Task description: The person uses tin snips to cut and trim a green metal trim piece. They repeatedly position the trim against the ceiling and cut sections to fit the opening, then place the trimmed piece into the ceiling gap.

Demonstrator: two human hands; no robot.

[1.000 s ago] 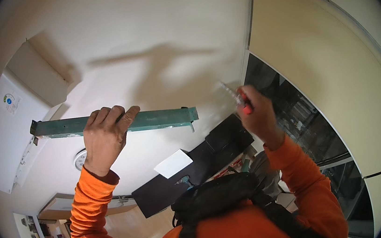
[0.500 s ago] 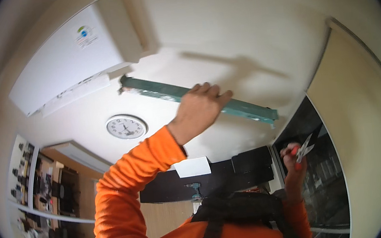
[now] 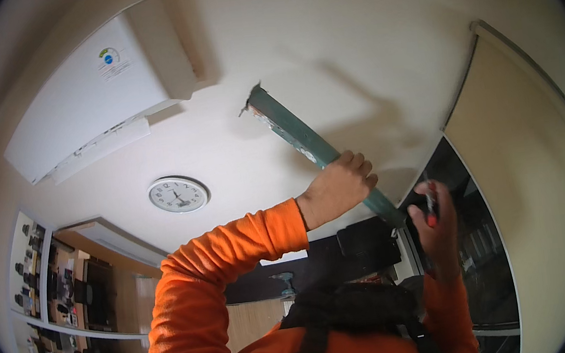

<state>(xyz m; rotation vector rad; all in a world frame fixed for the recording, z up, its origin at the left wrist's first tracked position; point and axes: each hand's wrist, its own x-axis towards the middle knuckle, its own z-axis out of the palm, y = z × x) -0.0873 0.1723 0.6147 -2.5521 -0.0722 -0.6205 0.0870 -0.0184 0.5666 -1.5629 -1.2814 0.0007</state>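
Raised in front of me, my left hand (image 3: 341, 187) is wrapped round a long green metal channel (image 3: 297, 133), toward its lower half. The channel slants from upper left to lower right. Its upper end looks torn, and pale scuffed patches run along its lower-left edge. To the right, my right hand (image 3: 441, 224) is up beside the channel's lower end, holding a red-handled hand tool (image 3: 433, 218). Fingers and blur hide much of this tool. Two silvery jaws showed on it half a second ago, but I cannot tell pliers from snips.
A white air conditioner (image 3: 94, 86) and a round clock (image 3: 178, 194) hang on the wall. Below is a dark desk (image 3: 247, 291) with a teal cordless drill (image 3: 284, 282). A beige roller blind (image 3: 532, 169) covers part of the dark window at right; an interior window (image 3: 92, 282) is at left.
My left hand has moved right and down, tilting the green channel more steeply. My right hand has turned and risen, bringing the red-handled tool near the channel's lower end.
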